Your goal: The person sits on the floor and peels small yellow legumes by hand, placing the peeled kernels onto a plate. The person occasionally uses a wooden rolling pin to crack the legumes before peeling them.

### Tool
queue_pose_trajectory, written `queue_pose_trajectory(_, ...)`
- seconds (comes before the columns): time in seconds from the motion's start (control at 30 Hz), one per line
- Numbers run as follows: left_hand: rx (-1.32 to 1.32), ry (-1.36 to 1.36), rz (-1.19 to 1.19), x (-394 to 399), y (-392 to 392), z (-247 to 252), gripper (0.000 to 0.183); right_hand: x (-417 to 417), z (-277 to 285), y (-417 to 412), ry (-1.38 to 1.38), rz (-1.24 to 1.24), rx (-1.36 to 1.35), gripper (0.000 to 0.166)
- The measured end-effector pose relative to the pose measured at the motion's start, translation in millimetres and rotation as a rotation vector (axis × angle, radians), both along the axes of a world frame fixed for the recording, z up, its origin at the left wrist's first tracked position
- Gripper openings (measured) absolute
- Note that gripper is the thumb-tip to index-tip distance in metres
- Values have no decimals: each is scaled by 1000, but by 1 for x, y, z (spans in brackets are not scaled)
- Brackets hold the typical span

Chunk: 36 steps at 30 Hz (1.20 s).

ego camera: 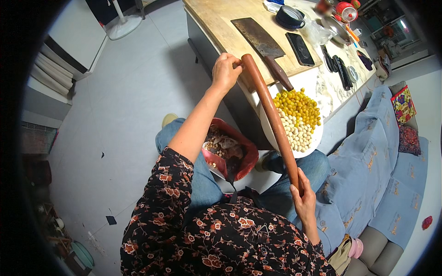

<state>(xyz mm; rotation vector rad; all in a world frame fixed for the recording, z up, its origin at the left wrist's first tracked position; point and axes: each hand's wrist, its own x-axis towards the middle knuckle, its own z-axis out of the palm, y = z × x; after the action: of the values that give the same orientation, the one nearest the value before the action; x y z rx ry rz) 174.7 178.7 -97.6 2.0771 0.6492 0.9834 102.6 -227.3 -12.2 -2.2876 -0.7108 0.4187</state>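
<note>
A long reddish-brown wooden rolling pin (pixel 271 107) slants across the view in front of me. My right hand (pixel 304 196) holds its near end, fingers along the side. My left hand (pixel 226 70) is at the far end, with thumb and fingertips pinched together beside the wood; whether they grip it I cannot tell. Beneath the pin, a white plate (pixel 316 149) holds yellow-green round fruits (pixel 297 105) and pale, shelled-looking nuts or seeds (pixel 298 134). A rusty cleaver (pixel 259 38) lies on the wooden board (pixel 221 20), its handle reaching towards the plate.
A red bin (pixel 250 148) with scraps stands between my knees. Beyond the cleaver lie a black phone (pixel 299 49), a dark pot or cup (pixel 290 19) and a clear plastic bag (pixel 316 31). A sofa with a blue cover (pixel 366 145) runs along the right.
</note>
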Motion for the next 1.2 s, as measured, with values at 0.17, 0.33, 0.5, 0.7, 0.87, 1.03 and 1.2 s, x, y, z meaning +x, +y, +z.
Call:
queue_pose_trajectory(0.17,111,18,32,2,4,-6,16,1,6,1,-22,0,5,48)
queue_pose_trajectory(0.33,2,56,1,2,0,1,12,-3,0,-6,-64,-29,145,48)
queue_pose_trajectory(0.5,127,-8,10,1,4,-7,12,4,8,-3,-19,31,-44,49)
queue_pose_trajectory(0.7,86,27,-43,1,3,-2,12,3,8,-24,171,-215,267,52)
queue_pose_trajectory(0.87,109,-67,-13,-5,1,0,15,44,8,-41,7,-339,360,51)
queue_pose_trajectory(1.03,-890,-391,-392,-14,-3,26,10,143,-11,-57,-273,-331,129,50)
queue_pose_trajectory(1.2,-1223,-543,-576,-34,-1,28,9,204,-27,-32,-470,-337,-201,52)
